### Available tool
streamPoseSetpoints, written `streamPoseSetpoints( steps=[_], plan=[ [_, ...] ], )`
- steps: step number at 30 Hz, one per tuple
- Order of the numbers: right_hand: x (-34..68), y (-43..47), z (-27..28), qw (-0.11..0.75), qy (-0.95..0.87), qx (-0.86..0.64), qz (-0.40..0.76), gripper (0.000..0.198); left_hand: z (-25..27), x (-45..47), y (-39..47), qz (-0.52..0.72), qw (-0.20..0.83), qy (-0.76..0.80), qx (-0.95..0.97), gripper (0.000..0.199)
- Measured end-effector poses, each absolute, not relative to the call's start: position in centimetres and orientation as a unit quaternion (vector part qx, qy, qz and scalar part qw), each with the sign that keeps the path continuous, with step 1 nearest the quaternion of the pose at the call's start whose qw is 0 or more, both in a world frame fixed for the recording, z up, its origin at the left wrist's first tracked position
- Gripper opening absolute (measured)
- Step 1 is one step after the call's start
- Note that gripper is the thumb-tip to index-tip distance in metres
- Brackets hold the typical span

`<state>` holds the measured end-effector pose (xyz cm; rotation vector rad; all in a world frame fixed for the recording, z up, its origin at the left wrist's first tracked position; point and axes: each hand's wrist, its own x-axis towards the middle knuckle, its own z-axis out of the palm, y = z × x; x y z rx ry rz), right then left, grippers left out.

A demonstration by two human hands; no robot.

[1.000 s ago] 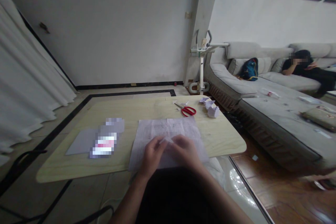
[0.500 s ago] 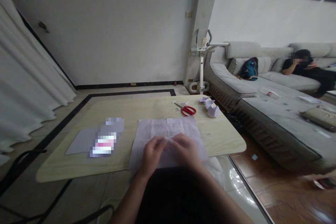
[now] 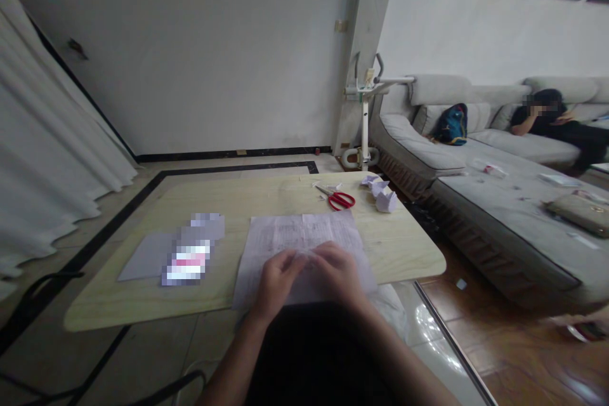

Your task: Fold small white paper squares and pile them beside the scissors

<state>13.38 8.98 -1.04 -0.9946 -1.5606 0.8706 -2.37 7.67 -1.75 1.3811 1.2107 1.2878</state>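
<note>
Clerk: Largest item first?
Inspector: Recorded a gray sofa (image 3: 490,216) at the right, with a person (image 3: 564,133) in dark clothing seated toward the far end.
Clerk: Next?
Inspector: Logged a pale wood-patterned table (image 3: 214,196) across the middle. On top, found a printed sheet (image 3: 290,231) spread at the near edge and, to the left, a plain sheet (image 3: 147,257) overlapped in view by a blurred-out item (image 3: 188,263).
Clerk: Hands?
Inspector: Observed the left hand (image 3: 276,276) and right hand (image 3: 340,273) close together over the printed sheet.
Clerk: Smaller items?
Inspector: Noted crumpled papers (image 3: 386,202) at the far right corner, red-handled scissors (image 3: 334,195) just left of those.
Clerk: Grip?
Inspector: Found narrow, both sides pinching a small white paper piece (image 3: 303,255) above the printed sheet. Cannot tell the shape, mostly hidden by fingers.
</note>
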Motion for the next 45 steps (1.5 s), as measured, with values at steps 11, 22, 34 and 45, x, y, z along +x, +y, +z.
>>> streamPoseSetpoints(
  steps=[11,22,34,45],
  plan=[
    [13.26,9.05,-1.33,0.517,-0.653,-0.425,0.353,0.014,-1.45,-2.32,7.48,0.521,0.42,0.492,0.557,0.022],
    [13.28,8.94,-1.04,0.516,-0.651,-0.423,0.361,0.017,-1.44,-2.37,7.48,0.521,0.423,0.49,0.556,0.022],
    [13.21,9.08,-1.52,0.51,-0.632,-0.444,0.38,0.011,-1.58,-2.22,7.44,0.526,0.413,0.496,0.554,0.021],
    [13.22,9.03,-1.2,0.507,-0.632,-0.44,0.387,0.016,-1.59,-2.28,7.41,0.525,0.404,0.497,0.56,0.021]
  ],
)
